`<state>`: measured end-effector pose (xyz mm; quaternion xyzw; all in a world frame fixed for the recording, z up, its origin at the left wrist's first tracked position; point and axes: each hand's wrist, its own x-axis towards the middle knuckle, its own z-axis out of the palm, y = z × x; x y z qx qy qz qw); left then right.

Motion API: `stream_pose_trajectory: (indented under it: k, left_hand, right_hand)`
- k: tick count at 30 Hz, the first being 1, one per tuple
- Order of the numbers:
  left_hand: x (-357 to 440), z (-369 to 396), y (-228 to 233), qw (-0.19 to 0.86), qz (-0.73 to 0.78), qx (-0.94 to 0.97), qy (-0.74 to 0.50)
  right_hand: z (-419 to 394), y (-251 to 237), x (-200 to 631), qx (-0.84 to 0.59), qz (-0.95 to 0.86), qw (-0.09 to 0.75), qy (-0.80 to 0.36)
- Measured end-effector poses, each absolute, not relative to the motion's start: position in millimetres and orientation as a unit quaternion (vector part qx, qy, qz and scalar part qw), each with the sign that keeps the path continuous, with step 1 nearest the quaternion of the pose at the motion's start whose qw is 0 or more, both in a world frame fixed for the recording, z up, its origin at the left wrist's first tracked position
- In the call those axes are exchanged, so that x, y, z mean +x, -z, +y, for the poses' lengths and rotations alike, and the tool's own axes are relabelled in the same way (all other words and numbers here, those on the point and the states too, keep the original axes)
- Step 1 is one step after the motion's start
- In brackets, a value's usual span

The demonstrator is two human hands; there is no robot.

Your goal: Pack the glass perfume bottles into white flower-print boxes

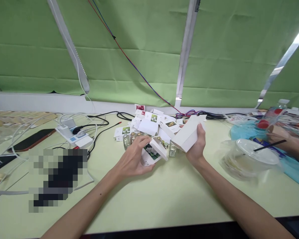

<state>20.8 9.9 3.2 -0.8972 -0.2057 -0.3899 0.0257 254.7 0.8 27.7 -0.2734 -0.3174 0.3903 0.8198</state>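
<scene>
My left hand (136, 157) is closed around a small white box (151, 153) with a white flower picture and dark green leaves on its face. In my right hand (198, 144) is a plain white box (188, 134), tilted, with a flap sticking out at its top. Behind and between my hands stand several small glass bottles (126, 142), some with gold-coloured tops, partly hidden by my left hand. Beyond the bottles lies a pile of white cartons (149, 123) printed with flower pictures.
A lidded plastic bowl with a straw (256, 154) stands to the right, near a blue plastic bag (241, 130) and a clear bottle (276, 111). Another person's hand (280, 136) shows at the right edge. A power strip (73, 132), cables and a phone (32, 140) lie left.
</scene>
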Motion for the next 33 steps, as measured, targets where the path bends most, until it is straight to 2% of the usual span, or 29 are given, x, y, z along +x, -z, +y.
stream_pose_trajectory:
  k: [5, 9, 33]
  left_hand:
    - [23.9, 7.1, -1.2, 0.013, -0.207, -0.904, 0.374]
    - [25.8, 6.6, 2.7, 0.021, -0.221, -0.906, 0.360]
    - [29.0, 4.4, 1.9, 0.133, -0.238, -0.881, 0.386]
  right_hand:
    - [0.0, -32.5, 254.2, -0.271, -0.274, 0.784, -0.488]
    - [-0.4, -31.2, 252.4, -0.280, -0.264, 0.762, -0.520]
    - [2.0, -26.2, 249.4, -0.283, -0.267, 0.752, -0.532]
